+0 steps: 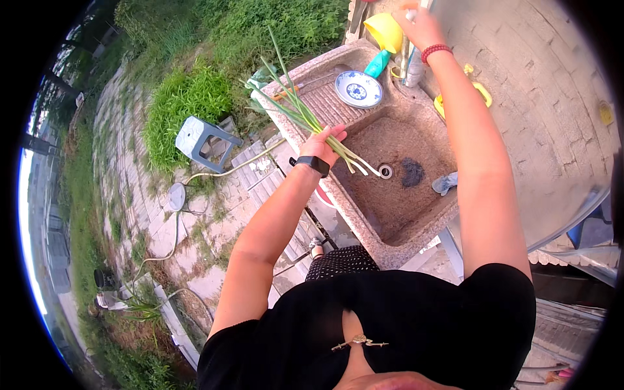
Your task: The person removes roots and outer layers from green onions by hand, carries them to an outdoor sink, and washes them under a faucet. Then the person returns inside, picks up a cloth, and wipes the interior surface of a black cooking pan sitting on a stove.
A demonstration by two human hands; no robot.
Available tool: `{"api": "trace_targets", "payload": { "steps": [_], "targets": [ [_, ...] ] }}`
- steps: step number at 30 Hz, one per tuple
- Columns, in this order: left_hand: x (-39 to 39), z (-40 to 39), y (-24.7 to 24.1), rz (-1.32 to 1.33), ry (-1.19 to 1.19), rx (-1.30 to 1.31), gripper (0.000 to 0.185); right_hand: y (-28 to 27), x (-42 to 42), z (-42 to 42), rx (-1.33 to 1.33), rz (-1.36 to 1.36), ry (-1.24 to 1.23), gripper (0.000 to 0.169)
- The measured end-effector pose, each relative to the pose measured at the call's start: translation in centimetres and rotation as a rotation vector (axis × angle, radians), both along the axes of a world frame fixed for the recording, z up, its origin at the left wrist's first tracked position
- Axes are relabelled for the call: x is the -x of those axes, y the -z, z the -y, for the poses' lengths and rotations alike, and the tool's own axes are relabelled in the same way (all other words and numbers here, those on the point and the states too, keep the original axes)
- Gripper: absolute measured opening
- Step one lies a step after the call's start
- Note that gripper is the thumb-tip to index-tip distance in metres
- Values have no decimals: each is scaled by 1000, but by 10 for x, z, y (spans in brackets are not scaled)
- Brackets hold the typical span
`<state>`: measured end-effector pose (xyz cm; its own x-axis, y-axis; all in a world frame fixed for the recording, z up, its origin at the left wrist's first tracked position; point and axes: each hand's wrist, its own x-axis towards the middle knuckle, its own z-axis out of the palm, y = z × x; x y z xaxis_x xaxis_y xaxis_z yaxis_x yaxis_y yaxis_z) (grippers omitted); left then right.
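Several green onions (306,115) lie across my left hand (323,146), with its thumb and fingers around the stalks; their white ends hang over the basin of a speckled stone sink (341,209). Up at the back of the sink, my right hand (420,27) is raised by a whitish item at its fingers, blurred, perhaps part of the tap. Whether it grips that item cannot be made out. A blue-and-white plate (359,89) rests on the ribbed drainboard, beside a teal bottle (377,64). Down in the basin are a metal drain (385,171) and a dark scouring pad (413,172).
A yellow plastic scoop (385,31) stands behind the sink. A grey-blue cloth (444,184) hangs at the basin's right side. An orange-handled tool (286,92) lies on the drainboard's left edge. On the paving at left are a plastic stool (202,141) and a hose (175,234).
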<state>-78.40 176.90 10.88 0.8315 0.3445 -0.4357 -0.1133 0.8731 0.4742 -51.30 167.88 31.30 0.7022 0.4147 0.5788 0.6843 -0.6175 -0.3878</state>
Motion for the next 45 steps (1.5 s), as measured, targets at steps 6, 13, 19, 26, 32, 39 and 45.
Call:
{"api": "trace_targets", "payload": {
  "steps": [6,13,19,26,32,39,45],
  "targets": [
    [-44,-12,19,-59,142,34,24,-26,-34,-36,-2,148,-40,21],
    [-120,3,39,-35,210,137,34,-35,-34,-6,124,28,-180,24],
    [-192,26,74,13,124,249,39,-6,-29,6,-405,-407,-698,24],
    [-230,62,69,-17,253,266,28,190,26,106,356,-622,-204,32],
    [-225,73,88,15,396,-111,29,221,68,85,415,-686,240,22],
    [-233,58,79,-179,732,-253,22,216,85,65,364,-639,228,19],
    [-254,34,69,-335,532,180,23,202,118,65,206,-736,180,25]
  ]
}}
